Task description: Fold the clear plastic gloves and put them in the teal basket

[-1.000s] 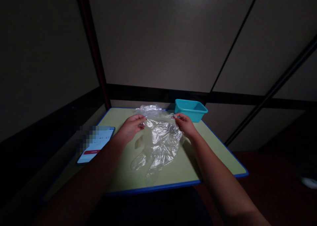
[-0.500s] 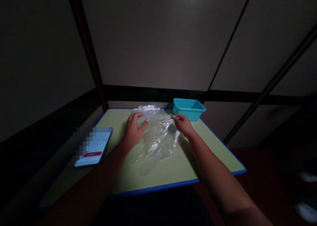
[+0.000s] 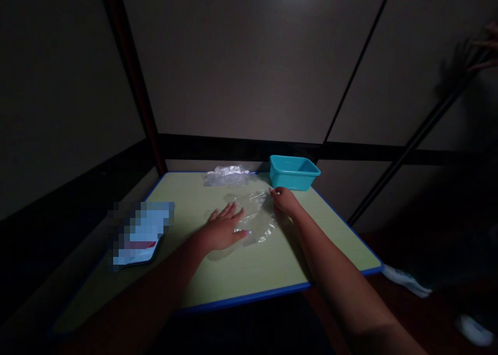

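A thin, clear plastic bag point(image 3: 254, 217) lies crumpled and partly spread on the table. My left hand point(image 3: 223, 230) rests palm down over its left part, with the fingers spread apart. At the bag's upper right edge, my right hand point(image 3: 284, 200) pinches the film between thumb and fingertips. The exact outline of the bag is hard to make out against the pale tabletop. Behind it, near the back edge, sits another crumpled piece of clear plastic point(image 3: 227, 176), which neither hand touches.
A turquoise plastic basin point(image 3: 293, 174) stands at the table's back right corner. On the left lies a tablet or phone point(image 3: 142, 238), its screen partly blurred. The pale table point(image 3: 249, 282) has a blue edge. Another person's hand point(image 3: 486, 49) shows at the far right.
My left hand has come nearer and now lies flat on the plastic. The bag is drawn away from the plastic behind it and is less spread out. Another person's hand has appeared at right.
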Tool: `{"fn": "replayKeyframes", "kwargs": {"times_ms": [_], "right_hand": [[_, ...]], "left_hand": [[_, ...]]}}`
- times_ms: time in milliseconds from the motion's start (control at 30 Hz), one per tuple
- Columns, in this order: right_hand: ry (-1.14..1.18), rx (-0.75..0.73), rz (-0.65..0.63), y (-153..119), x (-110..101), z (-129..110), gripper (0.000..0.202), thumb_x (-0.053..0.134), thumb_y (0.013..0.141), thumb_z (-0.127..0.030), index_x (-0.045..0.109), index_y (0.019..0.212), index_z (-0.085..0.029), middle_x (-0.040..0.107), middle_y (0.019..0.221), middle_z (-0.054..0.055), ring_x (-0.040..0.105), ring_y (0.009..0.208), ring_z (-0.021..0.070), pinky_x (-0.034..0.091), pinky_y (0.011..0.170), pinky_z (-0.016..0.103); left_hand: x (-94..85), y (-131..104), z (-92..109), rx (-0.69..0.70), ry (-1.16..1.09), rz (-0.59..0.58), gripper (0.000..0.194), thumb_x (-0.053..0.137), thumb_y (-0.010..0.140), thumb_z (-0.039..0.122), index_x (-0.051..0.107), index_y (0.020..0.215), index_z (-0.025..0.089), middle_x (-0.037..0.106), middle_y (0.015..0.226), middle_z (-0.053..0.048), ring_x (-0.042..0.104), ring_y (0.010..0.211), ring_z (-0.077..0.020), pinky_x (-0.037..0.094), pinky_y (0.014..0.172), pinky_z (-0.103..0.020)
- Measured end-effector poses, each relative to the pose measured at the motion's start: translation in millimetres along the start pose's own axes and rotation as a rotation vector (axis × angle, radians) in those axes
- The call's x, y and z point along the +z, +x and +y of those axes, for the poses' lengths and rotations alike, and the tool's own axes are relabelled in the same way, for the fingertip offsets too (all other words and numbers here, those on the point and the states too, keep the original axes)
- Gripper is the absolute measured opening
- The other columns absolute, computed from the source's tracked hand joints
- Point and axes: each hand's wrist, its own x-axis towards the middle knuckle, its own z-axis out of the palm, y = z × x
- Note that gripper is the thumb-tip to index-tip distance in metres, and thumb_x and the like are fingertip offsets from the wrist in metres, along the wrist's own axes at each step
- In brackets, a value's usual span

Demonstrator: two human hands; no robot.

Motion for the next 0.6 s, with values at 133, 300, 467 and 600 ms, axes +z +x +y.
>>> {"fn": "replayKeyframes", "kwargs": {"times_ms": [133, 300, 467, 600], "right_hand": [[-0.214, -0.009, -0.117, -5.6, -5.7, -4.4, 0.043, 0.047, 0.084, -0.049, 0.06, 0.06, -0.017, 0.053, 0.043, 0.005, 0.05, 0.043, 0.0147, 0.032, 0.049, 0.026], [-0.327, -0.011, -0.143, -8.5, -9.5, -4.9, 0.024, 0.06, 0.077, -0.039, 0.064, 0.077, -0.015, 0.065, 0.062, 0.009, 0.058, 0.056, 0.0177, 0.034, 0.052, 0.026], [-0.463, -0.02, -0.108, -9.9, -10.7, -0.3, 0.03, 0.062, 0.074, -0.034, 0.061, 0.097, -0.015, 0.066, 0.097, 0.016, 0.061, 0.083, 0.0246, 0.04, 0.062, 0.028], [-0.474, -0.057, -0.016, -14.1, -11.1, -4.5, 0.038, 0.052, 0.083, -0.039, 0.055, 0.111, -0.014, 0.063, 0.103, 0.018, 0.06, 0.09, 0.0273, 0.043, 0.07, 0.033]], "left_hand": [[-0.7, 0.4, -5.2, -0.027, 0.023, -0.039, 0.082, 0.036, 0.077, 0.069, 0.015, 0.144, 0.025, 0.002, 0.15, -0.013, 0.001, 0.138, -0.029, 0.005, 0.104, -0.057], [-2.5, 1.1, -7.8, -0.031, 0.013, -0.037, 0.093, 0.04, 0.069, 0.077, 0.015, 0.143, 0.026, 0.002, 0.15, -0.013, 0.001, 0.137, -0.0324, 0.005, 0.103, -0.059], [-4.1, -0.4, -8.5, -0.009, 0.002, -0.049, 0.101, 0.044, 0.064, 0.079, 0.013, 0.144, 0.026, 0.0, 0.149, -0.015, -0.001, 0.137, -0.0329, 0.003, 0.103, -0.057], [-3.4, -0.7, -8.5, -0.006, 0.009, -0.05, 0.104, 0.045, 0.063, 0.08, 0.012, 0.144, 0.024, -0.002, 0.149, -0.015, -0.001, 0.137, -0.033, 0.003, 0.103, -0.058]]}}
